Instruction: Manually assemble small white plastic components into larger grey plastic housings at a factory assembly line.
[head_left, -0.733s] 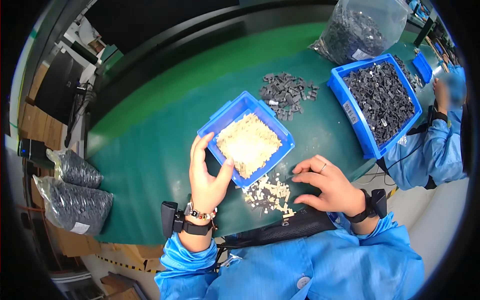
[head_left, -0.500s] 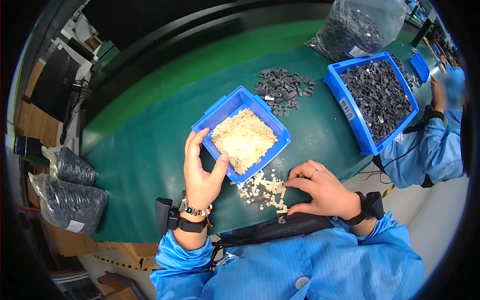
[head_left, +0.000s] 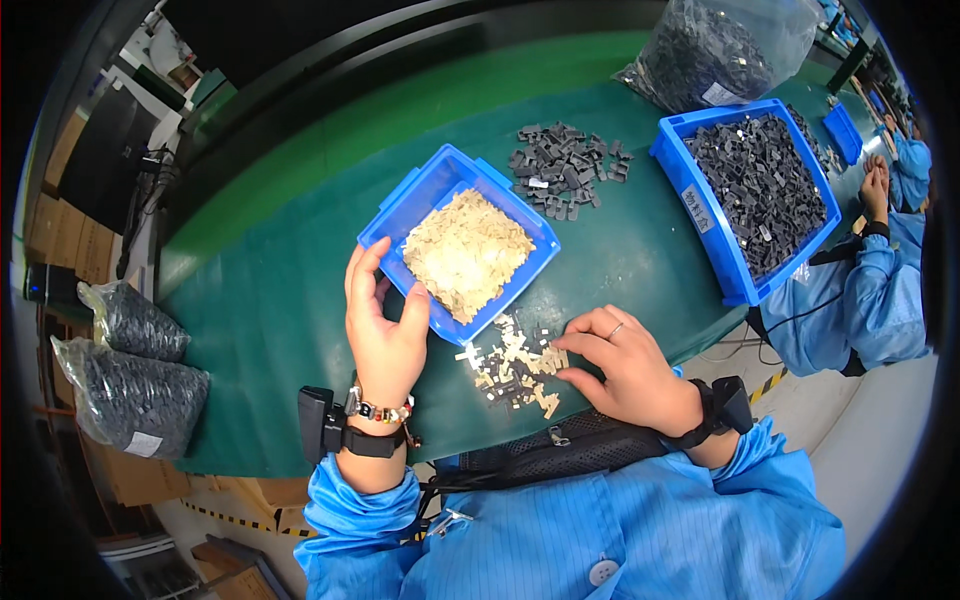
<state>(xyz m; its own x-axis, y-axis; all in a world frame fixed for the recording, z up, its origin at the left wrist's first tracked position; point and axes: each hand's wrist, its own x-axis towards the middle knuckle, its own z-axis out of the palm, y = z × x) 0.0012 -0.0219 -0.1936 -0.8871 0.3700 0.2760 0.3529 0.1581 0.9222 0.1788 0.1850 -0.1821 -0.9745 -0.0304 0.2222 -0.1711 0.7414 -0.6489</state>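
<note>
A blue plastic bin filled with small flat cream-coloured pieces sits on the green table. My left hand grips its near-left side, thumb over the rim and fingers along the outer wall. Just in front of the bin lies a loose pile of small cream and dark pieces. At the right edge of that pile is my right hand, palm down. Its thumb and forefinger are apart, with the tips touching or almost touching the cream pieces; nothing shows held between them.
Dark grey plastic parts lie heaped behind the bin. To the right stands a larger blue crate of similar parts, a clear bag behind it. Filled bags sit at the table's left edge. A co-worker's blue sleeve is at far right.
The blue bin and my left hand have shifted slightly left and away from me. My right hand has moved a little left, its thumb and forefinger closer together. The small pile's pieces are rearranged.
</note>
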